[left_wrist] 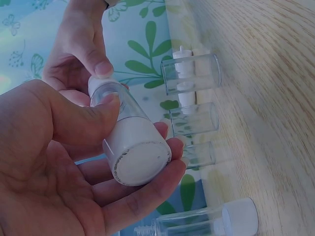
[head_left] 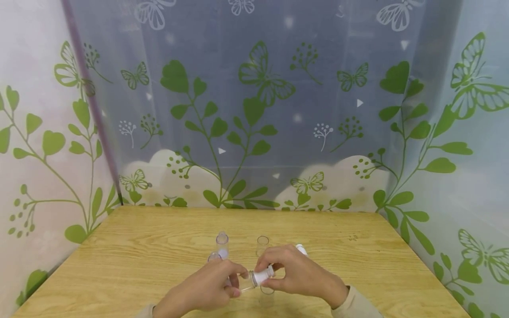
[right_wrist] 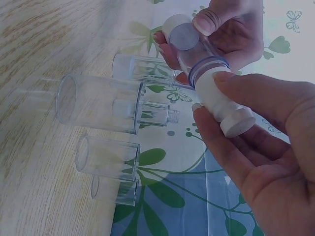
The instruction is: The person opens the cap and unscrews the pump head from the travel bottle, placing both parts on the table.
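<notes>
Between both hands is a small clear pump bottle [left_wrist: 138, 147] with a white base part, tilted and held above the table. My left hand [head_left: 210, 285] grips its clear body, with the thumb on one side and fingers curled round the other. My right hand [head_left: 302, 274] pinches the white pump top [right_wrist: 221, 103] between thumb and fingers. In the right wrist view, the top sits at the bottle's neck end against a ringed collar [right_wrist: 209, 66]. Whether the top is fully seated cannot be told.
Clear bottles [right_wrist: 152, 110] with white bases stand on the wooden table [head_left: 159, 247] to the left. Several clear open caps [left_wrist: 194, 73] stand in a row near the right hand. White pump tops [left_wrist: 184, 64] are behind those caps. A patterned curtain [head_left: 254, 132] encloses the table.
</notes>
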`<state>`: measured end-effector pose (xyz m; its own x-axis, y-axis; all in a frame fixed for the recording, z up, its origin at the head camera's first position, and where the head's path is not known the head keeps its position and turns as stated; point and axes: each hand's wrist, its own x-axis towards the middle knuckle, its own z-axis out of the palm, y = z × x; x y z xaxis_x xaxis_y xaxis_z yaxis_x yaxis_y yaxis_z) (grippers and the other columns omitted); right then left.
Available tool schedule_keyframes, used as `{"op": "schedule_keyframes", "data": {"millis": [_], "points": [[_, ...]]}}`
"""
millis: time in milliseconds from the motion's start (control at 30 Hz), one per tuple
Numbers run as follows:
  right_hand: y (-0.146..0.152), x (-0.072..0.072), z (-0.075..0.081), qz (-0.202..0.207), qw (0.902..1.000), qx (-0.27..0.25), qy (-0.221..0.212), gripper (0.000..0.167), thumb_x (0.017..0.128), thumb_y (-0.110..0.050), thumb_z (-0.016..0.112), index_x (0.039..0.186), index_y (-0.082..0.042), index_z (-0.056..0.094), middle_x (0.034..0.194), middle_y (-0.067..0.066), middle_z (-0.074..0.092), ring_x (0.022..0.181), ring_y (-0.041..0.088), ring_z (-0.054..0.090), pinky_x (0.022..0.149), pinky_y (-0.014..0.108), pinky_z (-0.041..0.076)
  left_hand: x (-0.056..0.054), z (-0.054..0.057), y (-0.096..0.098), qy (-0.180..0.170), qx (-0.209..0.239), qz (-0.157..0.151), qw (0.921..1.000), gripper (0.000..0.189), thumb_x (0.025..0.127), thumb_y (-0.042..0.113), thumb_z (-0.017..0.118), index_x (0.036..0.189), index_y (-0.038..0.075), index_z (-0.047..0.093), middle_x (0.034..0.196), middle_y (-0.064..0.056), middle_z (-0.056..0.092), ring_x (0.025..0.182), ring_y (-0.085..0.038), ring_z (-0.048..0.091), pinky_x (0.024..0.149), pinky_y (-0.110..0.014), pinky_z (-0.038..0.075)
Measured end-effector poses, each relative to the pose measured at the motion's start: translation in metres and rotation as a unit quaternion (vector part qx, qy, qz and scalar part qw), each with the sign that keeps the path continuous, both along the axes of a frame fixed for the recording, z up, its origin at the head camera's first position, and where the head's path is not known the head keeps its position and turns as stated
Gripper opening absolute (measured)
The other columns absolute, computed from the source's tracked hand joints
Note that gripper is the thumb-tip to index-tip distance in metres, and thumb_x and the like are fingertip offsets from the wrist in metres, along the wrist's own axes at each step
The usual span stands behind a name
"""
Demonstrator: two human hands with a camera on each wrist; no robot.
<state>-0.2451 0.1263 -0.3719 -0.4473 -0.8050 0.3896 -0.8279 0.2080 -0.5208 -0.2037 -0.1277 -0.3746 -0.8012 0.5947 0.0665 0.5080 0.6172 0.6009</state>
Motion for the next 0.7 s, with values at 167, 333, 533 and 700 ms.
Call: {"op": "schedule_keyframes", "data": {"millis": [167,333,533,700], "points": [[-0.0002,0.0003,0.0004,-0.004,1.0000,0.001,0.000,0.021,0.088,-0.006,0.081,0.105,-0.013,0.071,0.107,0.004,0.075,0.097,0.006,0.070,0.079,0.019,0.060,0.0002,0.0007,0.0001,-0.004,0.004,0.000,1.0000,0.030,0.088,0.000,0.076,0.118,0.003,0.073,0.081,0.009,0.072,0.064,0.002,0.056,0.060,-0.018,0.051],[-0.0009,0.0010,0.0013,-0.007,0.9999,0.005,-0.012,0.024,0.088,-0.007,0.081,0.109,-0.014,0.072,0.109,0.003,0.075,0.098,0.006,0.070,0.080,0.020,0.060,0.0003,0.0011,-0.0003,-0.012,0.009,0.000,0.9999,0.030,0.088,0.000,0.075,0.118,0.003,0.073,0.082,0.008,0.072,0.062,0.001,0.056,0.060,-0.018,0.051],[-0.0017,0.0007,0.0012,-0.012,0.9994,0.014,-0.029,0.021,0.094,-0.015,0.076,0.115,-0.013,0.071,0.112,0.002,0.075,0.098,0.004,0.068,0.082,0.023,0.060,0.0000,0.0012,-0.0011,-0.017,0.010,0.000,0.9998,0.031,0.088,0.001,0.075,0.119,0.002,0.072,0.082,0.008,0.072,0.061,0.001,0.056,0.060,-0.018,0.051],[-0.0008,0.0002,0.0016,-0.021,0.9986,0.017,-0.045,0.020,0.106,-0.022,0.060,0.118,-0.010,0.070,0.115,0.007,0.075,0.100,0.006,0.069,0.084,0.023,0.060,-0.0001,0.0007,-0.0012,-0.017,0.012,-0.003,0.9998,0.031,0.088,-0.001,0.074,0.120,0.001,0.072,0.082,0.008,0.072,0.061,0.002,0.057,0.060,-0.017,0.052]]}}
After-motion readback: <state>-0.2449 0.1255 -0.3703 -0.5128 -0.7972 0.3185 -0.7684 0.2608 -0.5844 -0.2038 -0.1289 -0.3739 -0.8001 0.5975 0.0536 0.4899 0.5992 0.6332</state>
